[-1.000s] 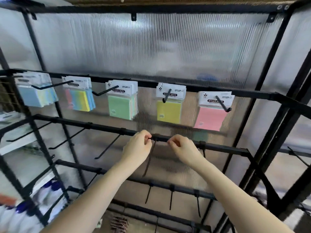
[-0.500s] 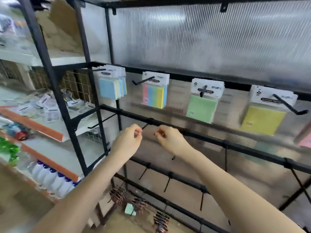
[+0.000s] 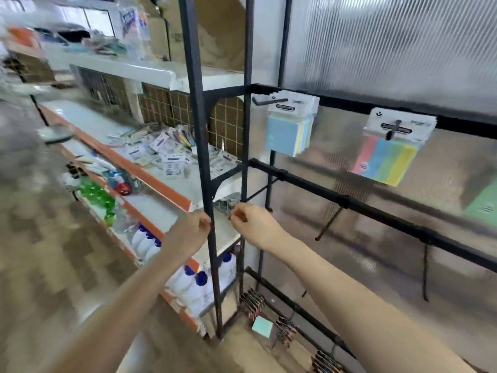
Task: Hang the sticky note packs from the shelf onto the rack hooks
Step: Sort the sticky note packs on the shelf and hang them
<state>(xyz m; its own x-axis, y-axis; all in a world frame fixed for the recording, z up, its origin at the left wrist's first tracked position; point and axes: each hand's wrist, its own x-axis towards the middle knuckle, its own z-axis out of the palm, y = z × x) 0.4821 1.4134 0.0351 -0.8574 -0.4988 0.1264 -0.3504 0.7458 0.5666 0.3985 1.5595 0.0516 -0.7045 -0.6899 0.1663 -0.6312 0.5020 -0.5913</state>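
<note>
Loose sticky note packs (image 3: 172, 154) lie in a heap on the white shelf (image 3: 107, 125) at the left. On the black rack (image 3: 376, 208), a blue-fronted pack (image 3: 289, 130) and a striped pink, blue, green and yellow pack (image 3: 387, 157) hang from top-row hooks. An empty hook (image 3: 329, 223) juts from the second bar. My left hand (image 3: 192, 228) and my right hand (image 3: 251, 223) hover in front of the rack's corner post with fingers curled, and I see nothing held in either.
White bottles with blue caps (image 3: 193, 284) and green bottles (image 3: 98, 196) stand on lower shelves. One mint-green sticky note pad (image 3: 262, 327) lies on the floor by the rack base, near bundles of clips (image 3: 252, 300). The rack's black post (image 3: 199, 130) stands between the hands.
The view has swung left from the rack's middle toward the shelf. Both hands left the second bar and moved left and lower, in front of the corner post.
</note>
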